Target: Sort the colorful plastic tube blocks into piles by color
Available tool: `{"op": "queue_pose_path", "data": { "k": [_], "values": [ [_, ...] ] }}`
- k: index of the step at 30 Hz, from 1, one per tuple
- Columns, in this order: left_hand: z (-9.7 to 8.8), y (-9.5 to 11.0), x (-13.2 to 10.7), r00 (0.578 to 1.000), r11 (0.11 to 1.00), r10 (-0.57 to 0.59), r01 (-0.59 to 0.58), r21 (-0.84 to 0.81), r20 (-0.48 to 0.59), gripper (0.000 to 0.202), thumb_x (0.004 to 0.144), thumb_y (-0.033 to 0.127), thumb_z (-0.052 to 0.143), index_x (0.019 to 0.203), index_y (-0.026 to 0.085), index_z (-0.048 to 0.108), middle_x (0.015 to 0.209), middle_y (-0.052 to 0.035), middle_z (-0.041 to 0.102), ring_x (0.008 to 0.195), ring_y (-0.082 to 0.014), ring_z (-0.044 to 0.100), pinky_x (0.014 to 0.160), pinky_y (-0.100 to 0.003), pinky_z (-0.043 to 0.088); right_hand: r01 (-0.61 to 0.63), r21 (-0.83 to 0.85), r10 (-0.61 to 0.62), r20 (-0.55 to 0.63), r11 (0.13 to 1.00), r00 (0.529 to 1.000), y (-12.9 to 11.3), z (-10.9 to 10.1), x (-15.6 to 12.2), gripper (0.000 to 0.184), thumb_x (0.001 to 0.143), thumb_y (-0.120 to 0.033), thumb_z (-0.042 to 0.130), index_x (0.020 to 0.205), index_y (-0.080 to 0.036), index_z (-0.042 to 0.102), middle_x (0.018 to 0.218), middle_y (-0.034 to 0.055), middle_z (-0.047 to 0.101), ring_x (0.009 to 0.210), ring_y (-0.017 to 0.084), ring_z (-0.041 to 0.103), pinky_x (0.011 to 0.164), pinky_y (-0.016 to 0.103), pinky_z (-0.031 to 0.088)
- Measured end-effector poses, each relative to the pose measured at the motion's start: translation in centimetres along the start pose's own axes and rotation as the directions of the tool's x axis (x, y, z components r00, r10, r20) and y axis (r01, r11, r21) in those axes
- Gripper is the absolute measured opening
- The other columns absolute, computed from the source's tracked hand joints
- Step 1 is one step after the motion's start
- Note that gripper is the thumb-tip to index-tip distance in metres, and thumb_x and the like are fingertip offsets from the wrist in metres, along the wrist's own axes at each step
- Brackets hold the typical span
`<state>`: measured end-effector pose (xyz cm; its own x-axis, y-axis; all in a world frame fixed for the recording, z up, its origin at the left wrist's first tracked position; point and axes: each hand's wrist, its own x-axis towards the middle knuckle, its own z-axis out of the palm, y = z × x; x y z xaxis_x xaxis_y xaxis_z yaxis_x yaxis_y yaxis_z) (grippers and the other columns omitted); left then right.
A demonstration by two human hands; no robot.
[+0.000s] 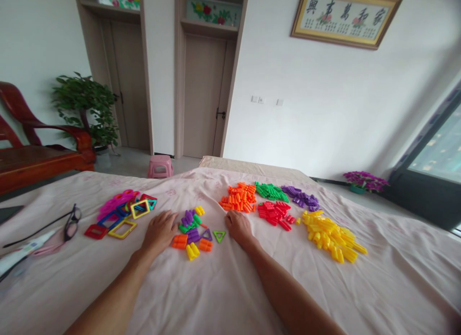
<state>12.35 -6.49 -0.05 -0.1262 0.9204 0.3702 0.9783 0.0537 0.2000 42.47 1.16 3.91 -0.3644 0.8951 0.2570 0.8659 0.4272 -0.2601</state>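
My left hand [160, 231] lies flat on the pink cloth [230, 287], fingers spread, just left of a small mixed pile of plastic pieces [190, 232]. My right hand [238, 227] rests palm down to the right of that pile, fingers loosely curled on the cloth, holding nothing I can see. A green triangle frame [219, 235] and a purple triangle frame [206, 234] lie between the hands. Sorted heaps sit beyond: orange [238, 197], green [271, 191], purple [300, 197], red [275, 212] and yellow [331, 235].
Flat square and triangle frames [122, 212] in several colours lie at the left, with glasses [71, 222] further left. Behind the table stand a pink stool [160, 166], a red wooden bench [36, 152], a potted plant [86, 107] and two doors.
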Motion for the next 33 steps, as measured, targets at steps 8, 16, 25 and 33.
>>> {"op": "queue_pose_path", "data": {
  "k": [8,16,25,33],
  "values": [
    [0.0,0.4,0.0,1.000,1.000,-0.017,0.017,-0.023,-0.023,0.040,0.093,0.026,0.046,0.129,0.021,0.063,0.141,-0.0132,0.060,0.133,-0.0265,0.051,0.112,-0.043,0.035,0.042,0.010,-0.042,-0.029,0.999,0.999,0.2,0.1,-0.1,0.020,0.100,-0.027,0.047,0.094,-0.020,0.065,0.098,0.0051,0.070,0.093,0.017,0.062,0.078,0.025,0.035],
    [0.2,0.2,0.1,0.999,0.999,-0.022,0.021,-0.049,-0.029,0.040,0.092,0.026,0.046,0.128,0.022,0.064,0.140,-0.0117,0.061,0.133,-0.0257,0.051,0.110,-0.042,0.036,0.066,0.067,-0.064,-0.036,0.996,0.997,0.4,-0.1,-0.3,0.018,0.098,-0.026,0.048,0.092,-0.021,0.064,0.095,0.0039,0.069,0.092,0.016,0.061,0.078,0.024,0.036],
    [-0.1,0.4,0.2,0.998,0.994,-0.037,0.032,-0.100,-0.051,0.037,0.090,0.024,0.050,0.124,0.024,0.066,0.135,-0.0105,0.063,0.128,-0.0260,0.054,0.109,-0.043,0.037,0.055,0.011,-0.054,-0.012,0.998,0.998,-0.1,-0.4,-0.2,0.017,0.097,-0.025,0.048,0.090,-0.021,0.063,0.095,0.0046,0.069,0.093,0.017,0.062,0.079,0.025,0.038],
    [0.0,0.4,0.2,0.998,0.994,-0.035,0.030,-0.101,-0.048,0.038,0.091,0.025,0.049,0.125,0.024,0.065,0.137,-0.0103,0.063,0.130,-0.0257,0.052,0.111,-0.042,0.036,0.104,0.094,-0.110,0.065,0.990,0.992,-3.2,-0.3,2.7,0.020,0.096,-0.023,0.051,0.104,-0.022,0.069,0.104,0.0049,0.071,0.094,0.017,0.065,0.075,0.025,0.041]
  ]
}}
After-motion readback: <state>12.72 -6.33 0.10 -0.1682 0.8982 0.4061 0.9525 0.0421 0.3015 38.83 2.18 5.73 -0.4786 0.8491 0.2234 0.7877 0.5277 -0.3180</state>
